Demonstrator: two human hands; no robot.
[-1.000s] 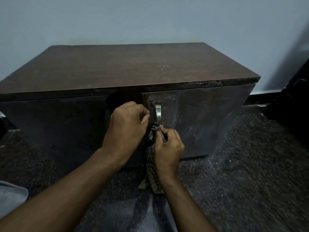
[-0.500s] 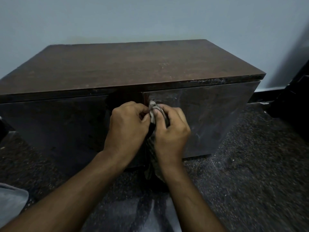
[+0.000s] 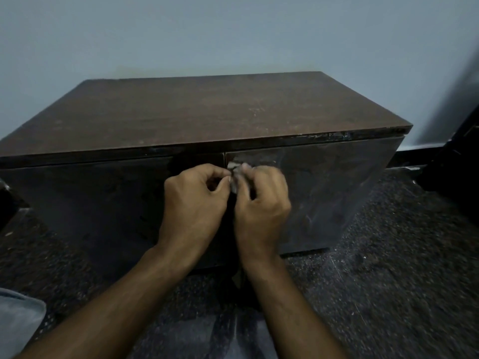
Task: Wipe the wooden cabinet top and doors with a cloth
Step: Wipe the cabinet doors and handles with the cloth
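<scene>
Presently, a low dark wooden cabinet [image 3: 207, 120] stands on a speckled dark floor [image 3: 388, 281] against a pale blue-grey wall [image 3: 233, 32]; its flat top is bare and shows faint pale scuffs toward the right; the front edge of the top carries a chipped, lighter patch near the right corner. Two doors make up the front: the left door [image 3: 90, 203] is in shadow, the right door [image 3: 331, 193] is glossier and shows smeared streaks. Both hands meet at the seam between the doors, just below the top edge. The left hand [image 3: 193, 203] is curled into a loose fist, thumb against forefinger, at the inner edge of the left door; whether it holds anything there cannot be told. The right hand [image 3: 261, 203] has its grip pinched around a bunched cloth [image 3: 234, 177], pressed against the upper inner corner of the right door; a pale fold of the cloth shows between the two hands, and a dim tail of it hangs below the right wrist, hard to make out. A dark object [image 3: 458, 161] stands at the far right; a grey fabric patch [image 3: 18, 325] lies at the lower left.
</scene>
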